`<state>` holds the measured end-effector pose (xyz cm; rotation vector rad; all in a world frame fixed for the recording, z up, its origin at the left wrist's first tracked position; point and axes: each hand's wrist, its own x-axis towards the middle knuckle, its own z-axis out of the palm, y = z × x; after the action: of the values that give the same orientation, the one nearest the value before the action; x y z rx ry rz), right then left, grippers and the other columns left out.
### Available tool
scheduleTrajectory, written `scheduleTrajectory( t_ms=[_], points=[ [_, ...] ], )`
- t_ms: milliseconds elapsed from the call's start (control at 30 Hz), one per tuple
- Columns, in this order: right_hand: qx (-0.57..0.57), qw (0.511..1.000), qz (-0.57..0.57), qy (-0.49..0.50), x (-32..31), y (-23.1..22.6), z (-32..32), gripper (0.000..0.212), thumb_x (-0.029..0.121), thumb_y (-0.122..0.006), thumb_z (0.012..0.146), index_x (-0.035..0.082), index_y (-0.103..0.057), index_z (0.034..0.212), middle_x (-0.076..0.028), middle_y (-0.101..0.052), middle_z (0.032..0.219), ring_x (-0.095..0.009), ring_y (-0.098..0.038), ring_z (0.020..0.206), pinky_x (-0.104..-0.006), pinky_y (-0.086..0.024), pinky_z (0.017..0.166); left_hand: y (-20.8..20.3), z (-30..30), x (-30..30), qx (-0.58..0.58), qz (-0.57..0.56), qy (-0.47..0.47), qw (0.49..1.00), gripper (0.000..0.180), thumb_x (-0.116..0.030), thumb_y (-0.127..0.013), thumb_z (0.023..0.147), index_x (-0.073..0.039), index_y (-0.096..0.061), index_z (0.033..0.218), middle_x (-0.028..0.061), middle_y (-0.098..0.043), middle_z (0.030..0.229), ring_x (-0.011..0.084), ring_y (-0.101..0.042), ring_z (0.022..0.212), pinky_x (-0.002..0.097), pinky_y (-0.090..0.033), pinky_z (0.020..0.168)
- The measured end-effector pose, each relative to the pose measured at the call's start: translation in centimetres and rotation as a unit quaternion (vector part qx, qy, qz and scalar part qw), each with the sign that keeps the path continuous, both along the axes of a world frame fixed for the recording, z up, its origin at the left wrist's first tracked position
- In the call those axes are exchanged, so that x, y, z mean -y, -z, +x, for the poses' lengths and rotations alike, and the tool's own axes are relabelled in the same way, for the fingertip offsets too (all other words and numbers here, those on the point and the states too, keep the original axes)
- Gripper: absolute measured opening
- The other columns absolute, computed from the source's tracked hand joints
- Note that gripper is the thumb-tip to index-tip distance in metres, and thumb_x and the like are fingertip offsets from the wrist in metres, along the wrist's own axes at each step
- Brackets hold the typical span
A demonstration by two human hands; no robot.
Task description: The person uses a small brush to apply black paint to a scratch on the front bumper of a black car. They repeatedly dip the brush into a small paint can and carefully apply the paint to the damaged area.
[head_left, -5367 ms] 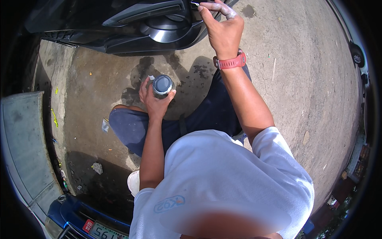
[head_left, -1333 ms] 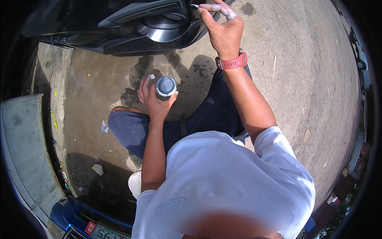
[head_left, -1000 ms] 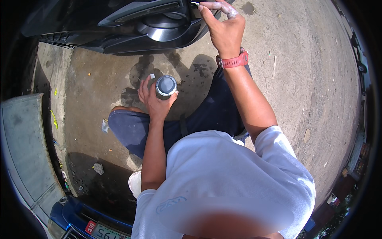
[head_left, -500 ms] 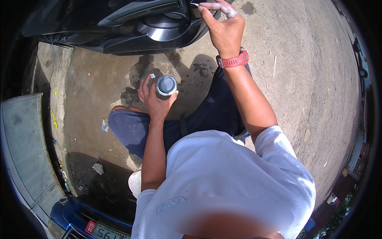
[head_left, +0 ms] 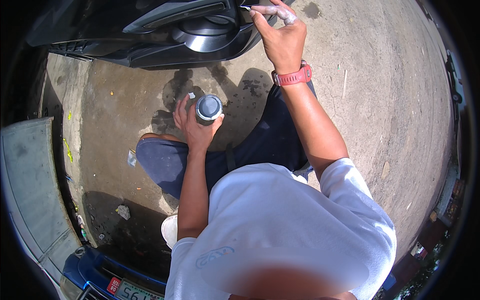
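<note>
My left hand (head_left: 194,127) is wrapped round a small round can (head_left: 209,107) with a pale rim and dark grey contents or top, held upright above the ground. A small white scrap (head_left: 192,95) shows by its fingertips; whether they touch it I cannot tell. At the corner of a black car bumper (head_left: 150,57), my right hand (head_left: 285,37) pinches a thin pale piece (head_left: 245,8), too small to name, at or close to the black surface. Whitish smears coat its fingers. A red watch (head_left: 292,77) circles that wrist.
A blue vehicle's front (head_left: 107,267) lies behind me at lower left, beside a grey metal panel (head_left: 32,180). The concrete ground holds a stone (head_left: 123,212), a clear plastic scrap (head_left: 131,158) and a thin stick (head_left: 344,83). Another vehicle (head_left: 456,92) shows at the far right edge.
The pale piece in my right fingers has shifted very slightly downward along the bumper corner. My left hand and the can have stayed put. At the far right edge the view of vehicles has changed.
</note>
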<state>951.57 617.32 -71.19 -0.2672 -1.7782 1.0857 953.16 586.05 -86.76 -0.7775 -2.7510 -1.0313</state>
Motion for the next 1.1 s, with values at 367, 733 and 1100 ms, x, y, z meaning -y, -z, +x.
scheduleTrajectory(
  t_ms=[367, 733, 1100],
  points=[
    [-0.001, 1.0, 0.005, -0.01, 0.1, -0.1, 0.2, 0.014, 0.008, -0.089, 0.098, 0.008, -0.09, 0.112, -0.007, -0.088, 0.108, -0.034, -0.07, 0.138, -0.0548, -0.047, 0.126, 0.0, 0.0, 0.0, 0.0, 0.009, 0.001, 1.0, 0.079, -0.039, -0.109, 0.068, -0.009, -0.077, 0.133, 0.0117, -0.054, 0.172, 0.047, -0.038, 0.166, 0.0685, -0.028, 0.134],
    [0.042, 0.998, 0.012, 0.046, 0.4, -1.1, 0.0, 0.012, 0.013, -0.09, 0.099, 0.011, -0.093, 0.11, -0.007, -0.09, 0.112, -0.033, -0.074, 0.133, -0.0526, -0.05, 0.124, 0.0, 0.0, 0.0, 0.003, 0.006, 0.001, 1.0, 0.08, -0.04, -0.11, 0.068, -0.009, -0.078, 0.135, 0.0117, -0.052, 0.173, 0.0465, -0.037, 0.166, 0.0691, -0.027, 0.135],
    [0.071, 0.995, 0.027, 0.061, 0.9, -1.6, 0.5, 0.014, 0.015, -0.09, 0.099, 0.012, -0.093, 0.112, -0.011, -0.089, 0.117, -0.035, -0.073, 0.14, -0.0533, -0.05, 0.124, -0.1, 0.1, 0.0, 0.009, 0.006, 0.001, 1.0, 0.08, -0.041, -0.11, 0.069, -0.008, -0.078, 0.135, 0.0106, -0.051, 0.173, 0.046, -0.036, 0.167, 0.0694, -0.027, 0.135]
  ],
)
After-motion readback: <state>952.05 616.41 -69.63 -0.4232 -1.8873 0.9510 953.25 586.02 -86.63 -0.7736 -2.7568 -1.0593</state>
